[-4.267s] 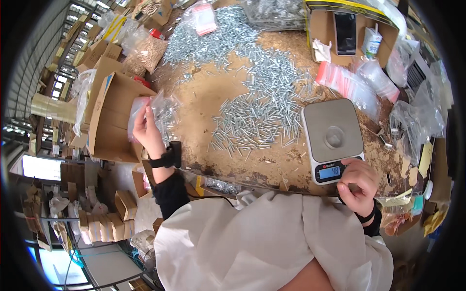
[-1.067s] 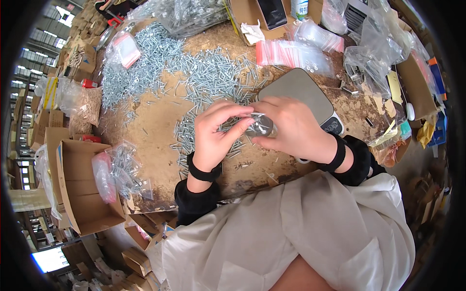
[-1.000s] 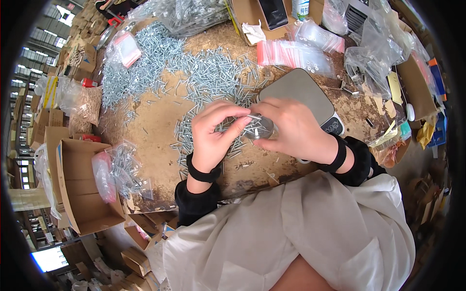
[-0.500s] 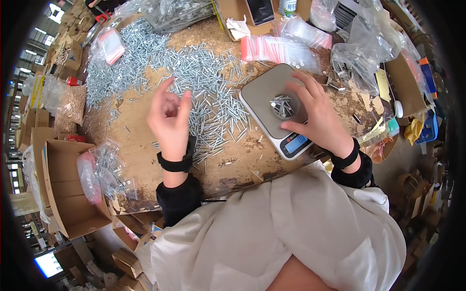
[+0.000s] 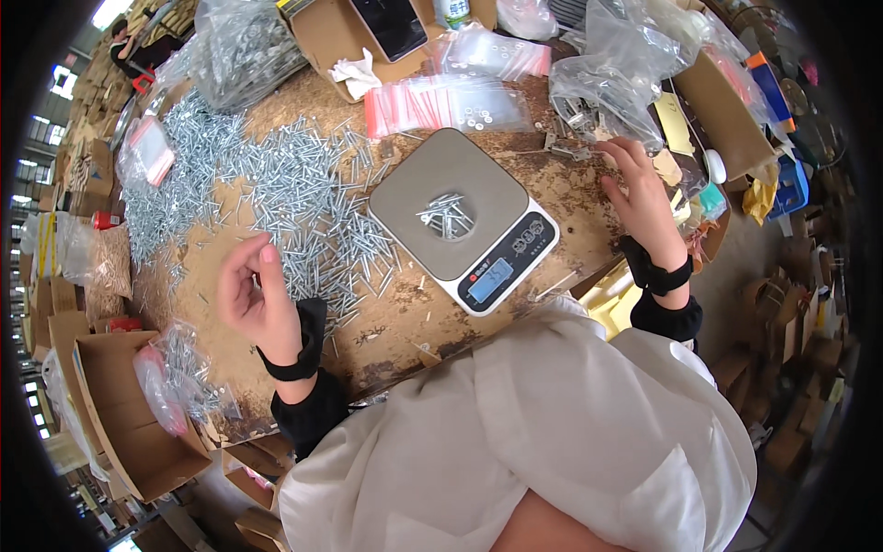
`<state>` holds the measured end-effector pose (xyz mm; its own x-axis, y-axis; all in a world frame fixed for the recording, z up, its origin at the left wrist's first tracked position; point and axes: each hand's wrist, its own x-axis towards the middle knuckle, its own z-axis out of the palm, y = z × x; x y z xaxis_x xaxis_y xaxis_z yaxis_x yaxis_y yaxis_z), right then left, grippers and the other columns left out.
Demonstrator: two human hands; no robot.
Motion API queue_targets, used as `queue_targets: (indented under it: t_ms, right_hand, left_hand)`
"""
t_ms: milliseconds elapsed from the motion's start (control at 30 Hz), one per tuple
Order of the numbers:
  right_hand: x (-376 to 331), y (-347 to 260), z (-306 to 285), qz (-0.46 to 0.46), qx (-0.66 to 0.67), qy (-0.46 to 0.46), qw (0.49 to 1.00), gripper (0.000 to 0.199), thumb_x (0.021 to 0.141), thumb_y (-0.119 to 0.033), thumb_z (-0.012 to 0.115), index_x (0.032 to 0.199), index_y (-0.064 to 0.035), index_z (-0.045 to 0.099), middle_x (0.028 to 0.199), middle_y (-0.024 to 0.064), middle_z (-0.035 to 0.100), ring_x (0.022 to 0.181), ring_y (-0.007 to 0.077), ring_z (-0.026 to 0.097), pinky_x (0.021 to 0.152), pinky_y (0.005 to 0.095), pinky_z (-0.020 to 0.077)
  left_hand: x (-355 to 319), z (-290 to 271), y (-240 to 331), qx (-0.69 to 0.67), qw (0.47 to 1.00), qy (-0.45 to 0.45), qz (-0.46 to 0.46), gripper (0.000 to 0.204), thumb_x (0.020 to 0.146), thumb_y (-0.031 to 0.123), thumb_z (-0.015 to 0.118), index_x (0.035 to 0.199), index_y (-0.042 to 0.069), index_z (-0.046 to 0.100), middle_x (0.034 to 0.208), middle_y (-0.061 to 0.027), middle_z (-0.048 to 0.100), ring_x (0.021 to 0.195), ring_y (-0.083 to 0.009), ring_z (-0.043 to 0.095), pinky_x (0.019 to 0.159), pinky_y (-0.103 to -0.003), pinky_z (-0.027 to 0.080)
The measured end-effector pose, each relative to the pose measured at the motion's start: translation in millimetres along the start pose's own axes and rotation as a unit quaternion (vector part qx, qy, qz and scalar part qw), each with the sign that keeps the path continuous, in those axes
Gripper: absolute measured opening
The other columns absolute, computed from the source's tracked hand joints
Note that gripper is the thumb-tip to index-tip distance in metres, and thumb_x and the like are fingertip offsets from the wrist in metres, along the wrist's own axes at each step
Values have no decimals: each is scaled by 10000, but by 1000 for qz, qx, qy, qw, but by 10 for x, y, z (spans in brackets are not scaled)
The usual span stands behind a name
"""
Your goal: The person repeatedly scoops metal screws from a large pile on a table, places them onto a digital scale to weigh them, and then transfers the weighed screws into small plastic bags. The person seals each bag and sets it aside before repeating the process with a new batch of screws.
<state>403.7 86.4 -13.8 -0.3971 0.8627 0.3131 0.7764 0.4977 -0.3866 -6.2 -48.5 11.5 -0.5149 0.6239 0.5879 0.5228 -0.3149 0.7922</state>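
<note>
1. Your left hand [image 5: 253,299] is lifted above the counter [image 5: 405,317], fingers loosely curled with fingertips drawn together; whether they pinch anything, you cannot tell from here.
2. Just beyond that hand lies the spread of loose silver screws [image 5: 303,207] across the worn counter.
3. Your right hand [image 5: 644,198] rests flat and open on the counter's right side, holding nothing, fingertips beside clear plastic bags [image 5: 612,78].
4. Between your hands stands the grey digital scale [image 5: 464,221], its display lit, with a small pile of screws [image 5: 446,216] on its platform.
5. Red-topped zip bags [image 5: 441,101] lie just behind the scale.
6. An open cardboard box [image 5: 120,414] sits at the counter's near left edge.
</note>
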Motion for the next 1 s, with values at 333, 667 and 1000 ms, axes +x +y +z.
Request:
queue_targets:
  t_ms: [333,667,1000]
  right_hand:
    - [395,164,172,-65,-73,-81,992,300,817,13,628,1111,-40,593,1052,146,579,1009,373,588,849,444,492]
    - [519,35,179,-17,41,-108,993,234,856,-74,670,1062,-29,571,1018,183,594,959,403,604,805,473,477]
    - [678,75,280,-147,-11,-127,981,578,840,-186,749,1343,-18,520,1278,178,515,1100,392,578,900,446,488]
  left_hand:
    - [36,252,267,9,997,-77,29,96,888,-17,703,983,-4,710,794,11,624,688,-42,491,591,-198,368]
    - [-1,165,29,43,996,-72,42,89,881,-19,701,965,1,720,695,24,589,616,-37,470,550,-204,369]
    - [15,185,21,60,988,-110,89,119,839,-42,717,944,12,732,653,3,572,544,-67,465,497,-224,359]
